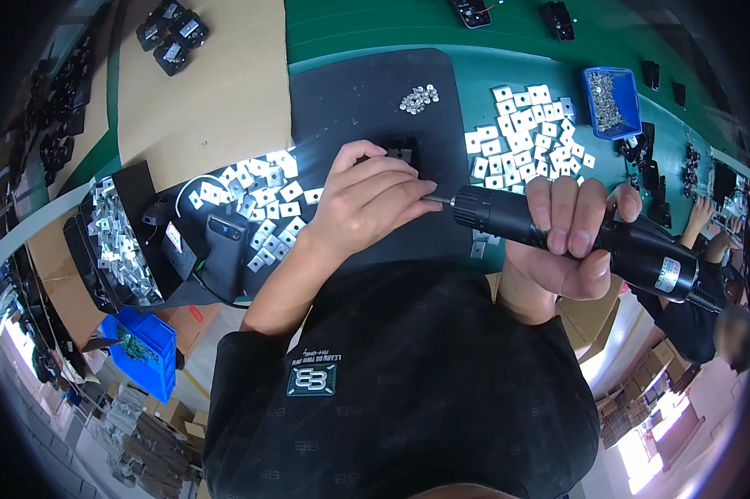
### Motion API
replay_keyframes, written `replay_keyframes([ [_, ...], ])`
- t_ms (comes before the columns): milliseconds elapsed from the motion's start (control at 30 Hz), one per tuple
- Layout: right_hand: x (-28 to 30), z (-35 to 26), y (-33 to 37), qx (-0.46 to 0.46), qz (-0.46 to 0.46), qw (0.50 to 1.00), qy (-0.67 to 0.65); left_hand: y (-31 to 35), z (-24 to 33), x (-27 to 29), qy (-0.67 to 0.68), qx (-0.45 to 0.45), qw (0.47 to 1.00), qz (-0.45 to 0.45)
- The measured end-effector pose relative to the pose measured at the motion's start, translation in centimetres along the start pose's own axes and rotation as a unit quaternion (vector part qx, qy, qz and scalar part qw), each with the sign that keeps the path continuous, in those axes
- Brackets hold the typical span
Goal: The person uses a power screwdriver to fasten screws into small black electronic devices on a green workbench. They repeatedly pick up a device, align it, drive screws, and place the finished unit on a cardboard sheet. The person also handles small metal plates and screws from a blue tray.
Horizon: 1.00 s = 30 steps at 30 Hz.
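Note:
My right hand (570, 229) is wrapped round a black electric screwdriver (495, 209), held nearly level with its bit pointing left. At the end of the thin metal bit (443, 200) the fingers of my left hand (366, 204) are pinched together. Whatever small piece sits between those fingertips is hidden. Just beyond my left hand lies a black housing (406, 151) with a metal piece in it, partly covered by the fingers. Farther back on the dark mat (350, 91) is a small pile of screws (419, 99).
Square metal plates with holes (520, 137) are spread at the right, more (267, 200) at the left. A blue bin of screws (612, 104) stands at the far right. A black power bank (225, 245) and cardboard (204, 91) lie left. Another person (683, 316) works at the right.

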State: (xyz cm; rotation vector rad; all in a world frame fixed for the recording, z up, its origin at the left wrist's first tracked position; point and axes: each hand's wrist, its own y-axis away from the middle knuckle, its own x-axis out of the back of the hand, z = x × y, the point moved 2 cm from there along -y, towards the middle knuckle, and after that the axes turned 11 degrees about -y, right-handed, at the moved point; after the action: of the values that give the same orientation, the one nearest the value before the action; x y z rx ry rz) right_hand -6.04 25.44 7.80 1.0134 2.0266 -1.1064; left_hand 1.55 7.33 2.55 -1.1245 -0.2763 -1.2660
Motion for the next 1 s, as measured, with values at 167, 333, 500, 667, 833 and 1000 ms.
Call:
replay_keyframes([
  [167, 0.6, 0.1, 0.2, 0.0, 0.002, 1.0, 0.005, -0.1, 0.0, -0.2, 0.006, 0.006, 1.0, 0.001],
  [333, 0.7, 0.5, 0.4, 0.007, 0.029, 0.999, 0.012, -0.2, 0.4, 0.4, -0.024, 0.004, 1.0, 0.005],
  [500, 0.8, 0.7, 0.4, 0.007, 0.041, 0.999, 0.02, -0.2, 0.6, 0.5, -0.052, 0.002, 0.999, -0.012],
  [667, 0.9, 1.1, 0.7, 0.005, 0.059, 0.998, 0.034, 0.0, 0.4, 0.2, -0.056, -0.011, 0.998, -0.015],
  [833, 0.9, 1.7, 0.7, 0.004, 0.078, 0.995, 0.057, 0.5, 0.3, -0.1, -0.073, 0.012, 0.997, -0.022],
  [1000, 1.1, 2.0, 0.7, -0.007, 0.063, 0.996, 0.061, 0.6, 0.1, -0.3, -0.08, 0.009, 0.996, -0.025],
])
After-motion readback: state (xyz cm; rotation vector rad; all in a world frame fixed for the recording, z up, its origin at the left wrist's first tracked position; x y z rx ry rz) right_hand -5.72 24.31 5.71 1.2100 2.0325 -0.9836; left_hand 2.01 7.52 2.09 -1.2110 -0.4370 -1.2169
